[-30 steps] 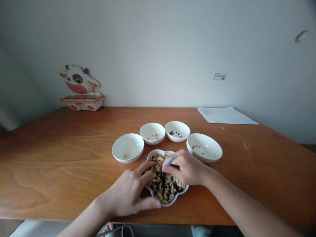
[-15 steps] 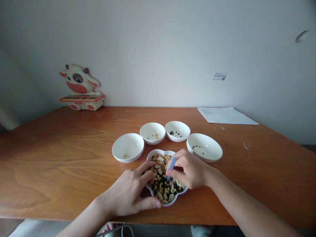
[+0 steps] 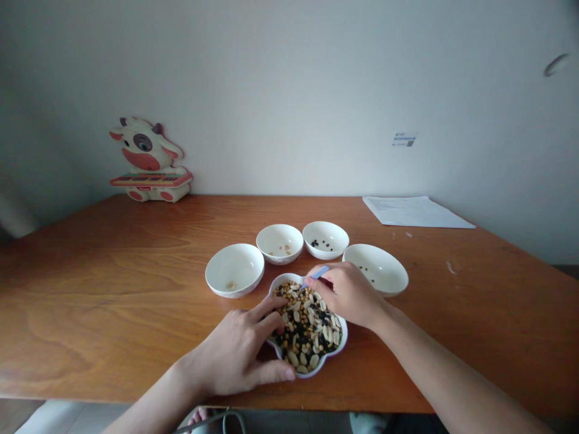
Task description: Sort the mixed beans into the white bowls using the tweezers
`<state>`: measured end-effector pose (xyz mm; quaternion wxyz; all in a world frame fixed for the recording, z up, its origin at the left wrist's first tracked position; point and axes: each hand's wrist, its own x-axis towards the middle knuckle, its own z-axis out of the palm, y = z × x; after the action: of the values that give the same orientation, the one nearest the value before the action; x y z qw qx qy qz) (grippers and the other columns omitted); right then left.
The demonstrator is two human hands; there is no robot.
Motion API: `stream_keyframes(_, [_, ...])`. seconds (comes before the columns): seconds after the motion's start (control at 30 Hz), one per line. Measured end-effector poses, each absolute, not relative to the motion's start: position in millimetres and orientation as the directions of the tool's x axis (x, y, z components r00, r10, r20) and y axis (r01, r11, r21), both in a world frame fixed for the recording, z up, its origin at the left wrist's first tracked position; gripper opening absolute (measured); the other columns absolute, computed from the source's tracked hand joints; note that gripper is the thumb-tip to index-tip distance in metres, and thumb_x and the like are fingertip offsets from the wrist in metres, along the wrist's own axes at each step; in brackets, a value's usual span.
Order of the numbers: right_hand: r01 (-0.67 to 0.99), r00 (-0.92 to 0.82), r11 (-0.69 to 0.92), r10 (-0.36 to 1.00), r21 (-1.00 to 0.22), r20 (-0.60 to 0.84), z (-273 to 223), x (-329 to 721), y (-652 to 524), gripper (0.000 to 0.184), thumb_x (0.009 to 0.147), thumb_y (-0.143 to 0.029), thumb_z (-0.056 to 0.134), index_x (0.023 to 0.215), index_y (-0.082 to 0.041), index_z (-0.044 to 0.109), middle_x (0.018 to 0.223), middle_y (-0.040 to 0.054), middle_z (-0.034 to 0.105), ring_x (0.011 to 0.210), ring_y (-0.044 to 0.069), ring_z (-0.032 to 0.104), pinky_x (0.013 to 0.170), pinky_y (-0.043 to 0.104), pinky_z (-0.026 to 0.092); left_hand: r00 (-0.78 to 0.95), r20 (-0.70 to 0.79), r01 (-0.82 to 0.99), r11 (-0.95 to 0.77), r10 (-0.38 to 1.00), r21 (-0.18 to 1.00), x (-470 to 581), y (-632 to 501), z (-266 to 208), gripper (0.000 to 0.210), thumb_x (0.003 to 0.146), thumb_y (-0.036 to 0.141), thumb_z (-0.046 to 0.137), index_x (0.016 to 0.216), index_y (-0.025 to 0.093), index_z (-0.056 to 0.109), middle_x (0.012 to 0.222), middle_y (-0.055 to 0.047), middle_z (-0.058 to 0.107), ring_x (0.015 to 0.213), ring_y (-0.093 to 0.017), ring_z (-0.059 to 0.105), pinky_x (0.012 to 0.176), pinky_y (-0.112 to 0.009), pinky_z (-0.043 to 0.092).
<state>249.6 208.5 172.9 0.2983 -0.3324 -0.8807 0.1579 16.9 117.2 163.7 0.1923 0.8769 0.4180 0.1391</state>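
A white flower-shaped dish (image 3: pixel 344 337) holds a mix of peanuts, yellow kernels and black beans or seeds. My left hand (image 3: pixel 246 346) grips its left side, index and middle fingers reaching over the rim and thumb along the near edge. In a pinch, my right hand (image 3: pixel 346 292) holds a slim light-blue plastic tool (image 3: pixel 320 272) slanted over the dish's far side. The tool's lower end is at the grains; its exact kind is unclear, and whether a grain is caught cannot be made out.
Behind the dish stand a left bowl (image 3: pixel 217 265) with a pale piece, a bowl (image 3: pixel 266 241) with orange-tan bits, a bowl (image 3: pixel 337 235) with black beans, and a right bowl (image 3: pixel 393 274) with small dark seeds. Farther back are a cow toy (image 3: pixel 151 160) and papers (image 3: pixel 416 212).
My right hand has moved with the blue tool from the dish's middle toward its far rim, and the tool now lies more slanted. My left hand stays put.
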Motion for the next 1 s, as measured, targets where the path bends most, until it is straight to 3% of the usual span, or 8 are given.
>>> stream_keyframes(0.27, [0.428, -0.622, 0.757, 0.643, -0.494, 0.446, 170.4, 247.9, 205.7, 0.027, 0.094, -0.026, 0.056, 0.074, -0.016, 0.072, 0.07, 0.0053, 0.074, 0.063, 0.016, 0.066, 0.064, 0.026, 0.049, 0.62, 0.096, 0.667, -0.587, 0.779, 0.459, 16.7, 118.2, 164.4, 0.05, 0.091, 0.065, 0.055, 0.104, 0.017, 0.058, 0.141, -0.015, 0.052, 0.108, -0.035, 0.066, 0.084, -0.044, 0.058])
stream_keyframes(0.47, [0.441, -0.636, 0.772, 0.629, -0.458, 0.448, 169.0, 248.5, 203.9, 0.026, 0.092, -0.024, 0.055, 0.073, -0.016, 0.071, 0.074, 0.0067, 0.074, 0.071, 0.019, 0.069, 0.069, 0.029, 0.05, 0.619, 0.099, 0.667, -0.588, 0.779, 0.457, 16.5, 118.3, 165.2, 0.051, 0.091, 0.065, 0.056, 0.11, 0.018, 0.059, 0.144, -0.015, 0.05, 0.116, -0.036, 0.062, 0.09, -0.047, 0.056])
stream_keyframes(0.73, [0.374, -0.581, 0.792, 0.606, -0.483, 0.544, 171.2, 251.5, 202.0, 0.025, 0.093, -0.024, 0.054, 0.077, -0.016, 0.071, 0.077, 0.0063, 0.075, 0.071, 0.018, 0.068, 0.067, 0.029, 0.05, 0.601, 0.084, 0.675, -0.56, 0.795, 0.48, 16.0, 118.1, 164.2, 0.05, 0.089, 0.065, 0.058, 0.107, 0.019, 0.06, 0.144, -0.014, 0.049, 0.113, -0.036, 0.064, 0.087, -0.046, 0.057])
stream_keyframes(1.0, [0.417, -0.689, 0.814, 0.574, -0.405, 0.443, 166.9, 242.7, 198.6, 0.017, 0.094, -0.026, 0.059, 0.091, -0.02, 0.075, 0.087, 0.0031, 0.077, 0.078, 0.019, 0.071, 0.073, 0.032, 0.052, 0.609, 0.109, 0.649, -0.572, 0.786, 0.501, 16.6, 118.6, 165.0, 0.051, 0.09, 0.066, 0.056, 0.112, 0.019, 0.06, 0.14, -0.015, 0.051, 0.114, -0.035, 0.063, 0.093, -0.044, 0.055])
